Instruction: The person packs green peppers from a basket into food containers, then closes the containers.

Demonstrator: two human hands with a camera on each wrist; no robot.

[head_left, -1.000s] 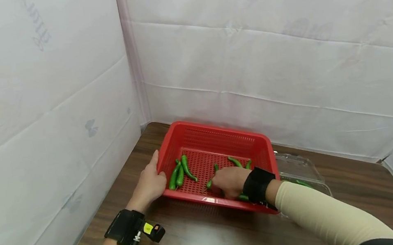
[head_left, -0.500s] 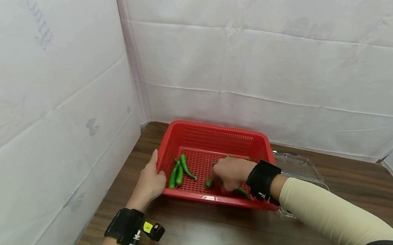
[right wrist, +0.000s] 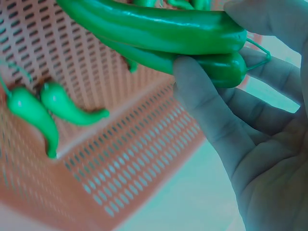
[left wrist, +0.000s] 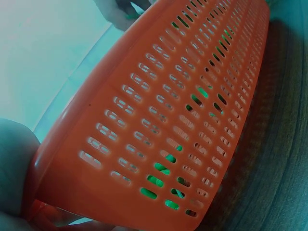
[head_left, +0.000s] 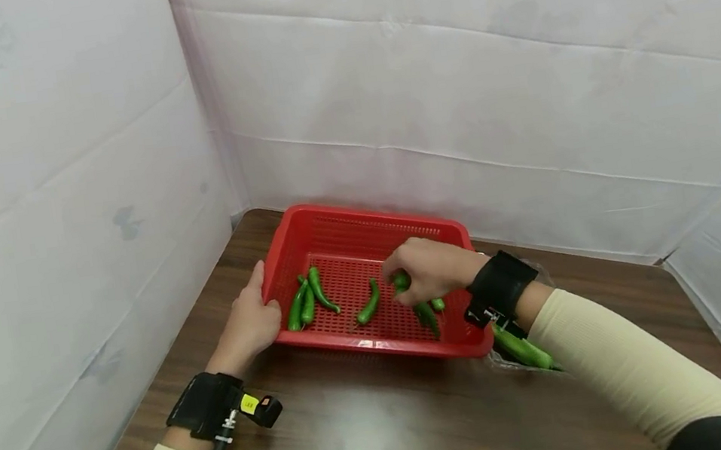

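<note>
In the head view, a red basket [head_left: 368, 285] is seen standing on a brown table [head_left: 375, 436] in the corner of white walls. The left hand [head_left: 246, 330] is laid against the basket's left end, its fingers resting fairly straight along the rim, with nothing clamped in them. The right hand [head_left: 426, 269] is held above the basket's right half, its fingers curled round green peppers [head_left: 402, 281]. Three peppers [head_left: 307, 306] are seen lying together near the left end of the basket floor, and a single pepper [head_left: 369, 304] lies near the middle. More green pods [head_left: 520, 350] are seen on the table just right of the basket, partly hidden by the right forearm. In the left wrist view, the basket's slotted side wall [left wrist: 183, 115] fills the picture, and green is glimpsed through the slots; part of the left hand [left wrist: 17, 163] is seen at the basket's corner. In the right wrist view, two long peppers [right wrist: 163, 33] are pinched between the thumb and fingers [right wrist: 202, 103] of the right hand, and two small peppers [right wrist: 43, 113] are seen lying on the basket floor beneath.
</note>
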